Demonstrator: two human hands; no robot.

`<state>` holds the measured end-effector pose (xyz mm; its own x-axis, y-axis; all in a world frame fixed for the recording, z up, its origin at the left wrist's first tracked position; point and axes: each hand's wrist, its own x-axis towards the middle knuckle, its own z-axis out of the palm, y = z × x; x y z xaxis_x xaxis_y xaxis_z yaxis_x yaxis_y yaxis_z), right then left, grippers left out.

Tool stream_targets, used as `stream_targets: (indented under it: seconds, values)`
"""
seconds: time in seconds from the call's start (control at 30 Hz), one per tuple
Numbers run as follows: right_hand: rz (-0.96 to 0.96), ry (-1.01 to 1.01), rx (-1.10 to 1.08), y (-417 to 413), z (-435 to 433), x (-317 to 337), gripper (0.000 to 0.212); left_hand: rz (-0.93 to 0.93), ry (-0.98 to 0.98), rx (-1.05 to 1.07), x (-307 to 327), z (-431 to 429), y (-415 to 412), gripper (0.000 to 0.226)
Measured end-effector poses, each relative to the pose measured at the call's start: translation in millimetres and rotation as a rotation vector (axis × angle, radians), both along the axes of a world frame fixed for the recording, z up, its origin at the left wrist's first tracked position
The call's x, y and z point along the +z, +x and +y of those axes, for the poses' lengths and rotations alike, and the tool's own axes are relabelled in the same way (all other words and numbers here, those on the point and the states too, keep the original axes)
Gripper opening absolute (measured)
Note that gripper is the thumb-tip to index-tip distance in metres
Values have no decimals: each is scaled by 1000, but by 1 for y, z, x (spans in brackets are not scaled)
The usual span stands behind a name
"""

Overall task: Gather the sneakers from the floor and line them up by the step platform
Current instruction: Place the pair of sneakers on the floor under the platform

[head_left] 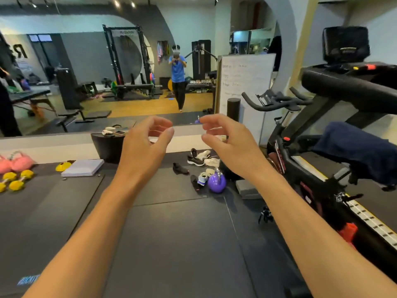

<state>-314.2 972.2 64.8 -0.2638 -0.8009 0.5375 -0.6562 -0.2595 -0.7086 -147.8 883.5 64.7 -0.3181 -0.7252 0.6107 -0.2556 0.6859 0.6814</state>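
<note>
On floor mat [171, 233], sneakers [195, 161] scattered, toes mismatched

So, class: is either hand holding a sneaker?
No: the left hand and right hand hover empty, while the sneakers lie by the purple kettlebell.

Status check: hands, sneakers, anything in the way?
Left hand and right hand raised, both empty. Sneakers scattered on floor mat, none picked up. Purple kettlebell sits among them.
</note>
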Motion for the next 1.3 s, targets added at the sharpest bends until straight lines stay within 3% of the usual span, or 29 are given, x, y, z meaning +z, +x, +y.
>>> stream_targets:
  seconds: [0.4, 0.83, 1.03, 1.3]
  values:
    - [20, 73, 4, -84, -281, -31, 34, -43, 53, 5, -29, -277, -92, 11]
    - [-53, 184, -136, -189, -569, -63, 33, -88, 192, -113, -66, -589, -224, 12]
    - [-131, 237, -176, -269, -696, -123, 33, -120, 237, -127, -115, -723, -296, 11]
    - [-285, 439, -217, -360, -862, -241, 31, -208, 450, -157, -232, -878, -400, 8]
